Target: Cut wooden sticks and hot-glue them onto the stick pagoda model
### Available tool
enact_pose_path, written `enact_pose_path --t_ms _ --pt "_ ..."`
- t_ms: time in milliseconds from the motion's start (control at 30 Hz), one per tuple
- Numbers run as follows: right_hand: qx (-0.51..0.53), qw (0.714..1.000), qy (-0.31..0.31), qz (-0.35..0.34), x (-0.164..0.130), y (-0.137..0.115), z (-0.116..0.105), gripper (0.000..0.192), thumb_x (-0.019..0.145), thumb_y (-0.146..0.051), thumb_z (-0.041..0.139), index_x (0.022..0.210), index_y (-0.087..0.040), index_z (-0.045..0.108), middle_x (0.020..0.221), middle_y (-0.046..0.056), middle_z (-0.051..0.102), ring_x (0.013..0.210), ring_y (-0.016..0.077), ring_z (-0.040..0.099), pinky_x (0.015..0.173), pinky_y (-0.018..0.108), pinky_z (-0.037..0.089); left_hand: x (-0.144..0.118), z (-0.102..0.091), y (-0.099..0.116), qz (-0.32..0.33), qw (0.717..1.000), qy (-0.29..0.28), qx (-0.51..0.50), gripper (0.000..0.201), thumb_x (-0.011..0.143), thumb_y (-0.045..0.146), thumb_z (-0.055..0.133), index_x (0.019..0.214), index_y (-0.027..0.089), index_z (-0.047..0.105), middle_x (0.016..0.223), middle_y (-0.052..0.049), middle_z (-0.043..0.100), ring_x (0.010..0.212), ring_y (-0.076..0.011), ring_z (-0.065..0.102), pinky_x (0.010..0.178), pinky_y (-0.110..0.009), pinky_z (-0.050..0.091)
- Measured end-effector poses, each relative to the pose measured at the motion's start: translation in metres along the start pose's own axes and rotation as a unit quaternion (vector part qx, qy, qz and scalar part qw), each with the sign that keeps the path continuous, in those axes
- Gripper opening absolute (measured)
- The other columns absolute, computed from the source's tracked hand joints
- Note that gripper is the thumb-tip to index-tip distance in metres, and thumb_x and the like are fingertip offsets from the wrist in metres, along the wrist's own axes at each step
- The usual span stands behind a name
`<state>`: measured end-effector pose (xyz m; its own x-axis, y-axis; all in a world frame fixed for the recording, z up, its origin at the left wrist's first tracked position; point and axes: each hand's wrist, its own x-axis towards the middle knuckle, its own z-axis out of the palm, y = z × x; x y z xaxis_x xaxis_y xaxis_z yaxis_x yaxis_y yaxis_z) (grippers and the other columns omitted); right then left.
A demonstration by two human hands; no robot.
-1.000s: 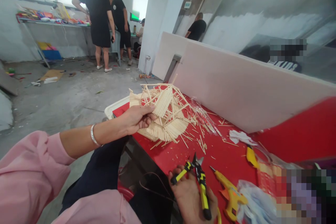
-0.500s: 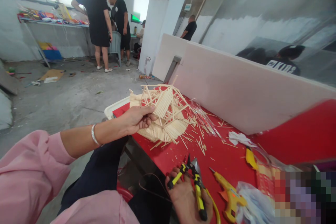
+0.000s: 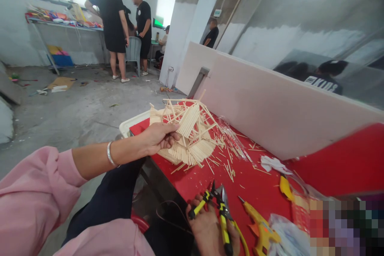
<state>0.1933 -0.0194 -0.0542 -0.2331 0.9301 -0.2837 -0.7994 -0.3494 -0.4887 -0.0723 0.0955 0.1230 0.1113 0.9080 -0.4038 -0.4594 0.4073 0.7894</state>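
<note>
My left hand pinches the lower edge of a panel of pale wooden sticks laid side by side. The panel sits against the roof of a small stick-built model; whether it is attached there I cannot tell. Low in the view, my right hand is palm up, its fingers around the yellow-and-black handles of a pair of pliers, whose jaws point away from me. A yellow glue gun lies on the red tabletop just right of that hand.
Loose sticks and clear plastic packets litter the red table. A white board stands along its far side. White crumpled paper and a plastic bag lie at right. Several people stand or sit farther back.
The view has shifted slightly. Both hands keep their grips, on the stick panel and on the pliers. In the background, a standing person's arm has bent forward.
</note>
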Motion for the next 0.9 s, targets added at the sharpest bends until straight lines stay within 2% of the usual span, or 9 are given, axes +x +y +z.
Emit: enact_pose_path --t_ms 267,433,767,900 --pt "-0.030 1.000 -0.002 0.004 0.0007 -0.0010 -0.0023 0.064 0.051 -0.036 0.078 0.112 -0.031 0.059 0.114 0.002 0.062 0.108 0.0218 0.056 0.102 0.047 0.043 -0.0012 0.0007 -0.0006 0.003 1.000 -0.009 0.000 0.029 0.092 0.021 0.056 0.065 0.011 0.060 0.053 -0.002 0.062 0.037 -0.0042 0.048 0.037 -0.016 0.038" --pt "-0.053 0.999 -0.006 -0.006 0.0025 -0.0003 -0.0056 0.062 0.051 -0.037 0.078 0.111 -0.030 0.061 0.114 0.004 0.062 0.106 0.0244 0.057 0.101 0.053 0.043 -0.0018 0.0007 -0.0006 0.000 1.000 -0.012 -0.003 0.028 0.092 0.021 0.056 0.067 0.010 0.059 0.052 -0.002 0.062 0.036 -0.0041 0.049 0.037 -0.015 0.037" --pt "-0.018 1.000 -0.001 -0.006 -0.0013 0.0019 -0.0016 0.066 0.053 -0.036 0.078 0.116 -0.031 0.059 0.114 0.003 0.063 0.105 0.0204 0.058 0.099 0.045 0.045 0.0020 -0.0022 -0.0035 0.012 1.000 -0.012 -0.004 0.028 0.092 0.019 0.056 0.067 0.009 0.061 0.056 -0.004 0.065 0.037 -0.0045 0.048 0.036 -0.016 0.036" --pt "-0.034 0.999 -0.005 -0.010 -0.0021 0.0021 -0.0008 0.064 0.052 -0.036 0.079 0.113 -0.031 0.060 0.115 0.003 0.063 0.106 0.0216 0.058 0.100 0.047 0.044 0.0009 -0.0015 -0.0035 0.012 1.000 -0.012 -0.002 0.027 0.091 0.019 0.056 0.067 0.008 0.062 0.056 -0.005 0.065 0.037 -0.0047 0.048 0.036 -0.017 0.036"
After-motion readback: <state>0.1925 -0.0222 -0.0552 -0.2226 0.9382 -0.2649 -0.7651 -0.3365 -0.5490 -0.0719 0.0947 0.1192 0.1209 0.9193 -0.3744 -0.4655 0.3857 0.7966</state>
